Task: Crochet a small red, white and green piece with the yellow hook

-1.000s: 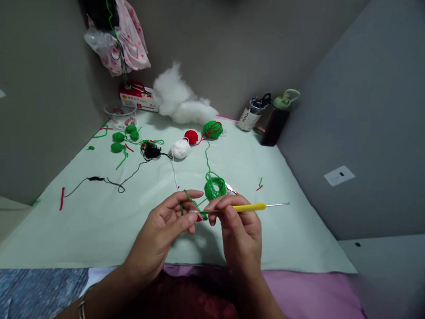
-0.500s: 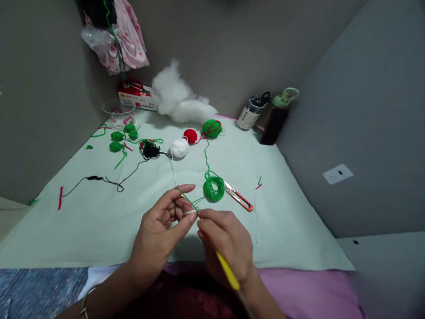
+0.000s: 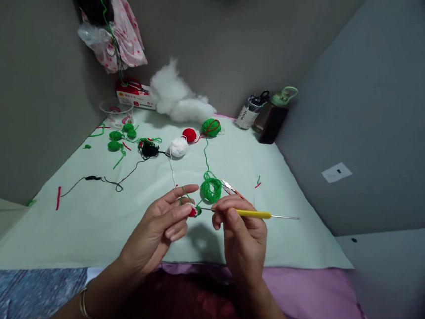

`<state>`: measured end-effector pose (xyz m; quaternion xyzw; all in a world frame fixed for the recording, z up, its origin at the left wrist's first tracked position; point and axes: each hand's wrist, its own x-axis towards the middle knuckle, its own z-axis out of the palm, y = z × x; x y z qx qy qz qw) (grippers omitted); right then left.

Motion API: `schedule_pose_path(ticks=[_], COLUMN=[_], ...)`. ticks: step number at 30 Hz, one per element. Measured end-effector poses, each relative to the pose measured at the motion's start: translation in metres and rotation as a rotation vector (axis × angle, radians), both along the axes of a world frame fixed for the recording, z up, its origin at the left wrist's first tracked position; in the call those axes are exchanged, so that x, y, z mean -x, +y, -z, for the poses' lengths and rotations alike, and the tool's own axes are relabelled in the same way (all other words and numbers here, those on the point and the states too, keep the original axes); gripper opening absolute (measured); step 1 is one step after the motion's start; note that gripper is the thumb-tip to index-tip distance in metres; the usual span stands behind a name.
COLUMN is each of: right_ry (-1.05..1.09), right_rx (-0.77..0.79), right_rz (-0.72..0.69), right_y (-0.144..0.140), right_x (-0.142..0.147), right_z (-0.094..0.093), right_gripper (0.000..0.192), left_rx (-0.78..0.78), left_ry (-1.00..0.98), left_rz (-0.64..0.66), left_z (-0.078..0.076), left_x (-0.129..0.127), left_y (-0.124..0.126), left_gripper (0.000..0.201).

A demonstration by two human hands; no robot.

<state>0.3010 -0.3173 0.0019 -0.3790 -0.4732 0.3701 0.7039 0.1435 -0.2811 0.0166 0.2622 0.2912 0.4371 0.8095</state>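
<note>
Closest to the camera, both hands are raised above the near edge of the pale green table cover (image 3: 295,236). The left hand (image 3: 158,226) has thumb and fingers pinched together on a small red and green crochet piece (image 3: 193,211), with green yarn (image 3: 184,193) running over the forefinger. The right hand (image 3: 245,237) is closed around a yellow-handled crochet hook (image 3: 254,214); the hook lies nearly level, its tip touching the small piece and its bare metal end pointing to the right.

Just behind the hands a loose coil of green yarn (image 3: 210,189) lies on the cover, and beside it small snips (image 3: 229,186) are partly hidden by the right hand. Farther back are a white yarn ball (image 3: 179,147), a red ball (image 3: 190,134), a green ball (image 3: 211,127) and black yarn (image 3: 149,150), with small green pieces (image 3: 119,138) to the left. At the far wall sit white stuffing (image 3: 176,101), a red and white box (image 3: 133,93), a jar (image 3: 249,114) and a dark bottle with green lid (image 3: 275,118).
</note>
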Motion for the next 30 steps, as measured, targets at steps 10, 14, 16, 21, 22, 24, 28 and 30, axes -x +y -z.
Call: schedule_pose_path(ticks=[10, 14, 16, 21, 22, 24, 28, 30], right_ry=[-0.692, -0.766, -0.576, -0.176, -0.163, -0.165, -0.135, -0.109], right_rx=[-0.222, -0.275, -0.174, -0.001, 0.016, 0.032, 0.028, 0.034], right_rz=[0.193, 0.223, 0.193, 0.024, 0.004, -0.003, -0.036, -0.074], right_y=[-0.007, -0.009, -0.009, -0.003, -0.002, 0.001, 0.002, 0.002], right_x=[0.006, 0.003, 0.001, 0.001, 0.002, 0.002, 0.001, 0.000], right_z=[0.007, 0.006, 0.002, -0.001, -0.001, 0.001, 0.006, 0.008], right_gripper=[0.040, 0.044, 0.036, 0.017, 0.015, 0.014, 0.015, 0.015], left_rx=[-0.122, 0.056, 0.118, -0.044, -0.086, -0.132, -0.099, -0.055], left_ry=[0.075, -0.027, -0.059, 0.011, 0.042, 0.090, 0.088, 0.053], left_rz=[-0.065, 0.034, 0.050, -0.009, -0.019, -0.034, -0.016, 0.019], left_z=[0.012, 0.010, 0.007, 0.008, 0.009, 0.012, 0.011, 0.008], left_x=[-0.014, -0.011, -0.008, -0.010, -0.011, -0.012, -0.011, -0.010], left_y=[-0.009, -0.005, -0.002, -0.003, -0.005, -0.008, -0.009, -0.007], left_gripper=[0.048, 0.045, 0.040, 0.030, 0.028, 0.027, 0.037, 0.045])
